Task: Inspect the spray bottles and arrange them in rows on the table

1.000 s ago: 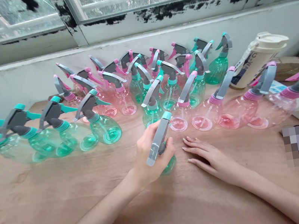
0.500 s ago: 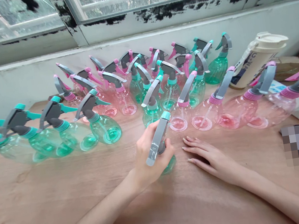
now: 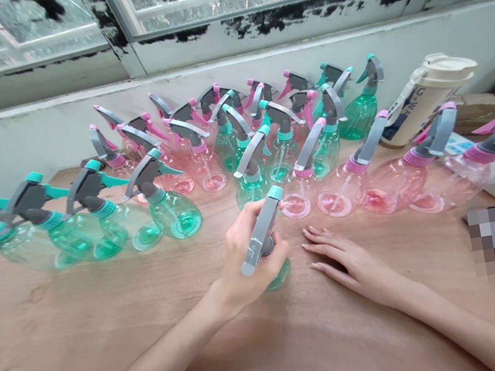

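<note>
My left hand (image 3: pixel 251 254) is wrapped round the neck of a green spray bottle (image 3: pixel 261 230), its grey trigger head with a teal nozzle showing above my fingers. Most of that bottle's body is hidden by the hand; a bit of green shows below. My right hand (image 3: pixel 351 263) lies flat on the wooden table (image 3: pixel 348 345), fingers stretched out, holding nothing. Just beyond the held bottle stands another green spray bottle (image 3: pixel 252 188). A pink spray bottle (image 3: pixel 298 193) is nearest beyond my right hand.
A row of green spray bottles (image 3: pixel 177 215) stands at left, pink ones (image 3: pixel 384 189) at right, and several more of both colours crowd toward the wall (image 3: pixel 33 138). A cream tumbler (image 3: pixel 430 94) stands back right. A pixelated patch covers something at the right edge.
</note>
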The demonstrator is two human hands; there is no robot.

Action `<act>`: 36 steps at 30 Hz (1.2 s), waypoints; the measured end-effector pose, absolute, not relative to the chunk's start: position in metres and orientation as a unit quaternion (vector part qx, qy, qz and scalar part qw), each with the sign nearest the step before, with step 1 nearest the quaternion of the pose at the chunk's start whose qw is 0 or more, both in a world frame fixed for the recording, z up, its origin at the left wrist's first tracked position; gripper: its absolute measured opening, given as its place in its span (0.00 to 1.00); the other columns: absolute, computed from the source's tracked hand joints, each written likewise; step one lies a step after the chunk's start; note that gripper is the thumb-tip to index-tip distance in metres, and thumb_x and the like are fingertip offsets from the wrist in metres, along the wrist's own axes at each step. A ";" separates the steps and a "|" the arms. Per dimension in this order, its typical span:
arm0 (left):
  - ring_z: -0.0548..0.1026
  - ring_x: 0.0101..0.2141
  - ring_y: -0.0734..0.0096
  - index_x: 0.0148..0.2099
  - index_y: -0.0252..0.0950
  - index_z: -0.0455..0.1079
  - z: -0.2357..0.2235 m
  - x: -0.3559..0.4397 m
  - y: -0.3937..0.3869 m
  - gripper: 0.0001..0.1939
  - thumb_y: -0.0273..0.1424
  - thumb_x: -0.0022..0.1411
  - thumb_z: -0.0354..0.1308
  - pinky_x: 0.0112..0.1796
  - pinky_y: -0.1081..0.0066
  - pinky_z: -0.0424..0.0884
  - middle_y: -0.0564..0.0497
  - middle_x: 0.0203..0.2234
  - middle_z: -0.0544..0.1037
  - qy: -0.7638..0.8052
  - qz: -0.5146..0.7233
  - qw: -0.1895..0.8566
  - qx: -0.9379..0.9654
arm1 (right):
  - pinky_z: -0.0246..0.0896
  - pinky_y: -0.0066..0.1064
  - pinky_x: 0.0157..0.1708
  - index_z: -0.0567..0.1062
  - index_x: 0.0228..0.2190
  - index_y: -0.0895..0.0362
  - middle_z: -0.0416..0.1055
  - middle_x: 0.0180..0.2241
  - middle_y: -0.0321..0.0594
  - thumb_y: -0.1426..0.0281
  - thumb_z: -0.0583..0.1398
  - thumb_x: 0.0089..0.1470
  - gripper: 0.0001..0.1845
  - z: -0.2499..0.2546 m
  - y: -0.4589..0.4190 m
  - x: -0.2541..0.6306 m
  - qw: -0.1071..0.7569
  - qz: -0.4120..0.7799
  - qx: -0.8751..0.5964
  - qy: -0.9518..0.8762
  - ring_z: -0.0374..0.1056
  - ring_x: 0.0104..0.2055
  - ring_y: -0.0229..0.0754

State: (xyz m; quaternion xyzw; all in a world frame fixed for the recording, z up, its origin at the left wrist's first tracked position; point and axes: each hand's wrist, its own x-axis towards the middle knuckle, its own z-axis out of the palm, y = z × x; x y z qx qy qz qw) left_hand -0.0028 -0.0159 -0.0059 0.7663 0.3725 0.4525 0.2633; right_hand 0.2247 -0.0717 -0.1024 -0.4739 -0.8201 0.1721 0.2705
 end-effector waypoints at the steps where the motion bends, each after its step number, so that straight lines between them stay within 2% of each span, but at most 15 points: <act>1: 0.76 0.33 0.70 0.44 0.39 0.67 -0.004 -0.002 -0.016 0.15 0.22 0.54 0.54 0.35 0.69 0.74 0.51 0.36 0.75 0.371 0.451 0.264 0.767 | 0.52 0.55 0.64 0.68 0.59 0.50 0.61 0.64 0.44 0.66 0.56 0.64 0.22 -0.102 -0.072 0.225 0.269 0.172 -0.475 -0.820 0.54 0.67 0.52; 4: 0.73 0.28 0.73 0.38 0.37 0.66 0.000 -0.002 -0.016 0.10 0.21 0.53 0.53 0.32 0.71 0.71 0.53 0.31 0.73 0.372 0.444 0.267 0.770 | 0.52 0.55 0.65 0.68 0.58 0.50 0.61 0.64 0.44 0.65 0.55 0.64 0.22 -0.102 -0.072 0.224 0.264 0.171 -0.477 -0.821 0.54 0.67 0.51; 9: 0.71 0.29 0.72 0.49 0.39 0.66 -0.003 -0.003 -0.018 0.18 0.22 0.55 0.52 0.34 0.69 0.70 0.52 0.33 0.73 0.378 0.445 0.245 0.774 | 0.52 0.55 0.65 0.68 0.58 0.51 0.61 0.64 0.45 0.65 0.55 0.64 0.22 -0.101 -0.072 0.224 0.266 0.174 -0.477 -0.819 0.54 0.67 0.51; 12: 0.71 0.30 0.71 0.52 0.39 0.65 -0.006 -0.003 -0.019 0.20 0.23 0.57 0.52 0.36 0.67 0.71 0.51 0.36 0.74 0.375 0.449 0.246 0.773 | 0.51 0.55 0.65 0.68 0.59 0.51 0.61 0.64 0.45 0.65 0.55 0.65 0.22 -0.101 -0.072 0.224 0.261 0.174 -0.478 -0.821 0.53 0.67 0.51; 29: 0.72 0.30 0.70 0.54 0.40 0.63 -0.011 -0.004 -0.018 0.19 0.26 0.60 0.52 0.38 0.66 0.72 0.52 0.31 0.72 0.376 0.442 0.265 0.770 | 0.50 0.53 0.66 0.67 0.59 0.53 0.59 0.65 0.44 0.64 0.54 0.65 0.22 -0.105 -0.072 0.225 0.244 0.167 -0.480 -0.826 0.52 0.68 0.49; 36: 0.73 0.31 0.70 0.55 0.39 0.64 -0.010 -0.005 -0.019 0.20 0.27 0.61 0.53 0.40 0.65 0.73 0.52 0.32 0.73 0.375 0.442 0.267 0.770 | 0.50 0.53 0.66 0.67 0.59 0.52 0.59 0.65 0.43 0.64 0.54 0.65 0.22 -0.104 -0.072 0.225 0.250 0.172 -0.481 -0.822 0.52 0.68 0.50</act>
